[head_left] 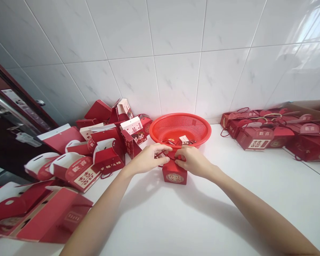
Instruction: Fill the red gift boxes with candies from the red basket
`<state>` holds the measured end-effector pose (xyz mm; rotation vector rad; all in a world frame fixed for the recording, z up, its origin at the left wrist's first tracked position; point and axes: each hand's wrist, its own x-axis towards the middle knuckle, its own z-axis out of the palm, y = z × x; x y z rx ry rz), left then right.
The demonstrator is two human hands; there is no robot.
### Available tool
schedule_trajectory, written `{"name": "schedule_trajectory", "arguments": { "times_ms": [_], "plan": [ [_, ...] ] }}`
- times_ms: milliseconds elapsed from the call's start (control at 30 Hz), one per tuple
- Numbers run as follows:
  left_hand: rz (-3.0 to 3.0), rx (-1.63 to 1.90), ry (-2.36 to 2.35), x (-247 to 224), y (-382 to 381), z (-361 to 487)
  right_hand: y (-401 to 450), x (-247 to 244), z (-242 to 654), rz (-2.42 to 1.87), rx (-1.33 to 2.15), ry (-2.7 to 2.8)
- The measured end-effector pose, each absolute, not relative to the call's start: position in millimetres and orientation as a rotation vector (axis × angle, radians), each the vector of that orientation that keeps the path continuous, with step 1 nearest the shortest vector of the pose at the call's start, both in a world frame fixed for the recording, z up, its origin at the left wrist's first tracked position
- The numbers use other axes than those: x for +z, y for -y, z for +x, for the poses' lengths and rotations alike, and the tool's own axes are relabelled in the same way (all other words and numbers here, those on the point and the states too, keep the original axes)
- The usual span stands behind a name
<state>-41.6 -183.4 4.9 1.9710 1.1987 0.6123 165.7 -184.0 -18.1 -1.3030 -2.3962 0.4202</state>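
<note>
A small red gift box (175, 175) with a round gold emblem stands upright on the white table, in front of a red plastic basket (206, 133). My left hand (149, 158) is at the upper left of the box, its fingers pinched around the red top part. From the other side, my right hand (192, 160) pinches the top flap of the same box. The fingertips of both hands are close together, and they partly hide the top. Inside the basket lie a few small wrapped items (185, 139).
Several open red boxes (81, 170) crowd the left side of the table (160, 224). On the right are several closed red boxes (256, 138) with cord handles. A tiled wall (176, 78) rises behind the basket, and a dark door (10, 138) stands at the far left.
</note>
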Motion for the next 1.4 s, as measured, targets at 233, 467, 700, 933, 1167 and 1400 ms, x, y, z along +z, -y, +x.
{"name": "schedule_trajectory", "arguments": {
  "times_ms": [233, 467, 700, 933, 1167, 1400],
  "plan": [
    [1.968, 0.621, -1.210, 5.7, 183.1, -41.9, 186.0, -17.2, 160.0, -1.413, 0.277, 2.525],
    [1.973, 0.591, -1.214, 4.9, 182.4, -41.7, 188.0, -13.7, 159.5, -1.453, 0.279, 2.565],
    [2.044, 0.498, -1.232, 5.5, 182.5, -39.7, 189.1, -12.5, 157.7, -1.450, 0.304, 2.573],
    [2.086, 0.489, -1.251, 5.1, 181.3, -39.6, 188.9, -12.6, 157.7, -1.468, 0.316, 2.576],
    [2.094, 0.453, -1.275, 3.1, 180.3, -41.1, 187.5, -16.0, 157.5, -1.435, 0.268, 2.603],
    [2.085, 0.452, -1.249, 4.2, 181.0, -41.1, 186.2, -16.0, 158.0, -1.400, 0.230, 2.612]
  ]
}}
